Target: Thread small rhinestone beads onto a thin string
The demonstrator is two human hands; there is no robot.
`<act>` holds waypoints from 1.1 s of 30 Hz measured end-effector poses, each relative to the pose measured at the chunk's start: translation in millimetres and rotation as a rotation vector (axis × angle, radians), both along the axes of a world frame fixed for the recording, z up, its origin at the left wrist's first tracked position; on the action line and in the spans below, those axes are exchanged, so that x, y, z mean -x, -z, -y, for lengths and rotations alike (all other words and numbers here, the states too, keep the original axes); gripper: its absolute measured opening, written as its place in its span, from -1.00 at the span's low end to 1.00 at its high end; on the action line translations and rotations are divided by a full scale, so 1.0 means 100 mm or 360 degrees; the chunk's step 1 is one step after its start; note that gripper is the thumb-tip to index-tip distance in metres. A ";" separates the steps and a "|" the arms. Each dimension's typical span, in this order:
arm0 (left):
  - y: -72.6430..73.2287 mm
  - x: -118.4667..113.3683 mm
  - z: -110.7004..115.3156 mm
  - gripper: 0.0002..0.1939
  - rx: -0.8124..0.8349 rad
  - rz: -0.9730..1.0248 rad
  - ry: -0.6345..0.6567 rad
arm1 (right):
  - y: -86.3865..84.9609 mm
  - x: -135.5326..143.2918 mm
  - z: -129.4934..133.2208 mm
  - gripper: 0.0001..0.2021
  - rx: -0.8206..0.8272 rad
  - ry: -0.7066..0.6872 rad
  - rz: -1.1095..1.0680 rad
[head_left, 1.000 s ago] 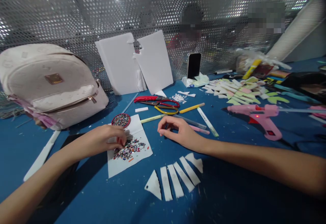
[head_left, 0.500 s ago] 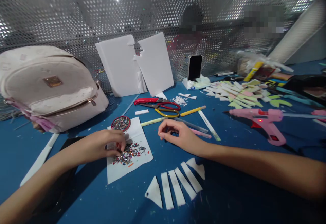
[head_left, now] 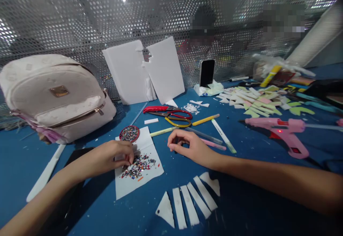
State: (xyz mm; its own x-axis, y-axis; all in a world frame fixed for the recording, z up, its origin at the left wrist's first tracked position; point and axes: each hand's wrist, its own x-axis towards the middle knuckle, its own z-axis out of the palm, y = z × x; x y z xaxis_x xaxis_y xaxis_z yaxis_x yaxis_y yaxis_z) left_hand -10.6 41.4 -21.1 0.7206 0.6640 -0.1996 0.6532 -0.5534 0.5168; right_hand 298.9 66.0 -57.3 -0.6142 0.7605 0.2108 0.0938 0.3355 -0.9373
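Note:
My left hand (head_left: 116, 155) reaches over a creased white sheet of paper (head_left: 124, 189), its thumb and fingertips pinched together at a pile of small multicoloured beads or chips (head_left: 142, 166). What sits in that pinch is too small to make out. Above it, a round red-rimmed dish (head_left: 129, 133) full of similar bits stands at the paper's top edge. My right hand (head_left: 187, 144) rests on the blue table, loosely curled, fingertips closed towards the thumb, with nothing visible in it. Between my arms lies a fish-like row of white pieces: a triangular head (head_left: 166, 211), several strips (head_left: 189, 205) and a tail piece (head_left: 211, 182).
Red-handled scissors (head_left: 167, 112) and several markers (head_left: 206, 119) lie beyond my hands. On the right are a pink glue gun (head_left: 281, 130) and a heap of foam-like offcuts (head_left: 252, 100). A white backpack (head_left: 56, 96), white boards (head_left: 167, 71) and a phone (head_left: 207, 73) stand behind.
My left fingertips have drawn together at the beads and shifted slightly right. My right hand keeps its pose. The whole view has moved a little.

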 end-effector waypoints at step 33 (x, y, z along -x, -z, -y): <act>0.00 0.10 -0.05 -0.86 0.0085 0.0106 -0.0100 | 0.03 -0.02 -0.02 -0.93 0.0034 0.0031 -0.0060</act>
